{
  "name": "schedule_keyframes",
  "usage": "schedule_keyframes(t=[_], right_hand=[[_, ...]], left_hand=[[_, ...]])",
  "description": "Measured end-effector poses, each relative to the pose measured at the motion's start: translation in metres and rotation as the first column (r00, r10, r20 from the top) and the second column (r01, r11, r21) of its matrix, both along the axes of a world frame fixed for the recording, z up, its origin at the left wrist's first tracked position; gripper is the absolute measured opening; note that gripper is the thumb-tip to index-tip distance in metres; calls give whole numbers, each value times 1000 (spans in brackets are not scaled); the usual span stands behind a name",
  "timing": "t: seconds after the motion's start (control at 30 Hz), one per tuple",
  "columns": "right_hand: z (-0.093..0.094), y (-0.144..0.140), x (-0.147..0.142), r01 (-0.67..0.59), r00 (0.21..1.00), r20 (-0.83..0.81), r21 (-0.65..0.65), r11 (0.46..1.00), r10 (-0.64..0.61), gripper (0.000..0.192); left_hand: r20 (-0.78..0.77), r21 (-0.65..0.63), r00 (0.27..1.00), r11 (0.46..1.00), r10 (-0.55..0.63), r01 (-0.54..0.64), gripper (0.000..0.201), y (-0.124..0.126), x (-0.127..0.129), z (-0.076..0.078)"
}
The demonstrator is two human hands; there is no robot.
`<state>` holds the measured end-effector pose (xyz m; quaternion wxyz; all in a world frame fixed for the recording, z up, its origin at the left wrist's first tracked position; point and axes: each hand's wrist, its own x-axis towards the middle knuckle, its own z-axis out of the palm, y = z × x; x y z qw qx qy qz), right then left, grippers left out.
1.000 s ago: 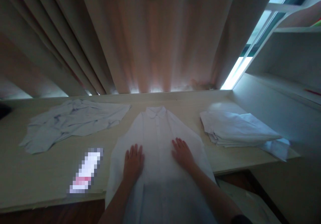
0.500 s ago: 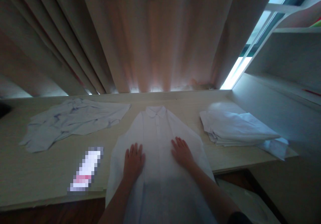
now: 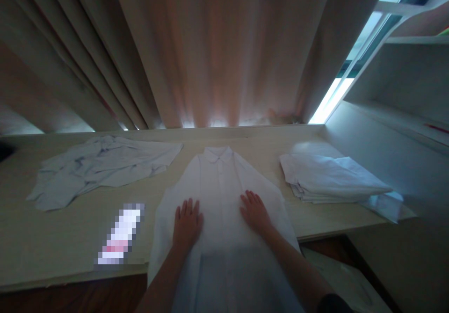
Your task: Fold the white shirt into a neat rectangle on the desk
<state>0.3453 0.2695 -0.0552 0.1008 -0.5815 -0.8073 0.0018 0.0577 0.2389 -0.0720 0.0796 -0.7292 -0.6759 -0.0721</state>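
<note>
White shirt [image 3: 219, 182] lies lengthwise, collar pointing toward the curtain [image 3: 217, 46].

Crumpled pale blue shirt [image 3: 100, 169] is sprawled toward the table's [image 3: 52, 238] back left. A stack of folded white clothes [image 3: 328, 177] sits near the right edge. Heavy curtains [image 3: 196, 51] hang along the back edge, with white shelving [image 3: 403, 79] at the right end.

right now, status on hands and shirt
Left hand and right hand flat, open on shirt. Shirt spread, hem over table edge. Folded stack apart, right.
</note>
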Motion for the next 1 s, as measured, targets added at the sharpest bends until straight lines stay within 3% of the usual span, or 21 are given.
schedule_keyframes(t=[0.2,0.43,0.7,1.0], right_hand=[[1,-1,0,-1,1000,-3,1,1000,1,47],[0,-2,-1,17,1000,-3,36,999,-17,48],[7,-7,-1,25,999,-30,50,998,-23,33],[12,-9,-3,33,998,-55,71,997,-29,30]], left_hand=[[18,38,998,998,-54,54,53,-2,2,3],[59,102,988,985,-145,139,39,-2,-1,3],[62,71,988,988,-139,135,34,-3,-1,2],[67,40,987,989,-143,140,33,-4,-1,7]])
